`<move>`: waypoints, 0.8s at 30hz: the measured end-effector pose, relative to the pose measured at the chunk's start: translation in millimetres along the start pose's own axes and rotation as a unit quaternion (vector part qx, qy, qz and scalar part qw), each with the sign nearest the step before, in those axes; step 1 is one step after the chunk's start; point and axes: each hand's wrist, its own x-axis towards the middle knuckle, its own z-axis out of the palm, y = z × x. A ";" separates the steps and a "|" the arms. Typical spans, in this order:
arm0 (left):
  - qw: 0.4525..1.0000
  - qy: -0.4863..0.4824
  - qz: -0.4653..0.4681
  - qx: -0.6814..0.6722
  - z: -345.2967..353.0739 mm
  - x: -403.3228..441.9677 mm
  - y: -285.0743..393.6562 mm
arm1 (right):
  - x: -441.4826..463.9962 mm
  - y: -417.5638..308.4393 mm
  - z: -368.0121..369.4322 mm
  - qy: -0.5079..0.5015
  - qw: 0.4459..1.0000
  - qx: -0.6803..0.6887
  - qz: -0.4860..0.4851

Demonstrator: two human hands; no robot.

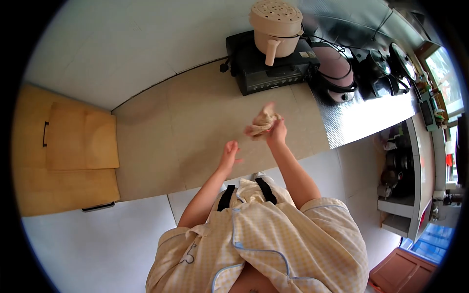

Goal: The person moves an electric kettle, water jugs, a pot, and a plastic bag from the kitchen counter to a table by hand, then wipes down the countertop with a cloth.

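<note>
A crumpled beige cloth (pixel 264 121) hangs above the tan countertop (pixel 161 127), somewhat blurred by motion. My right hand (pixel 277 132) grips its lower right side, the fingers closed around the fabric. To the left, apart from the cloth, my left hand (pixel 229 155) is raised over the counter's front part with its fingers apart and nothing in them.
At the back stands a black oven-like appliance (pixel 273 80) with a beige lidded pot (pixel 276 34) on top. Right of it are a pink round appliance (pixel 334 68) with cables and dark pans (pixel 378 63). A wooden cabinet (pixel 80 136) borders the left side.
</note>
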 end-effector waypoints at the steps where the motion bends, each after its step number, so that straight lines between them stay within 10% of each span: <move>1: 1.000 0.006 0.006 -0.002 14.8 -1.5 8.1 | -16.2 -7.3 18.3 -0.056 0.993 0.051 0.090; 3: 0.968 -0.074 -0.027 -0.238 35.5 -3.1 23.9 | -36.4 -8.6 42.8 -0.134 0.965 0.109 0.198; 6: 0.932 -0.079 0.182 -0.305 51.7 1.0 54.2 | -61.6 -0.7 52.2 -0.223 0.964 -0.104 0.096; 10: 0.946 0.010 0.205 -0.253 28.6 10.4 78.9 | -76.7 18.7 46.5 -0.289 0.915 -0.276 0.047; 12: 0.942 0.079 0.247 -0.214 32.4 8.7 94.5 | -93.8 10.5 52.7 -0.289 0.879 -0.337 0.174; 14: 0.932 0.125 0.246 0.234 28.1 4.5 106.3 | -95.5 16.7 60.2 -0.306 0.874 -0.335 0.171; 24: 0.935 -0.022 0.303 -0.183 22.5 5.6 195.3 | -86.3 -10.8 149.3 -0.359 0.825 -0.428 0.091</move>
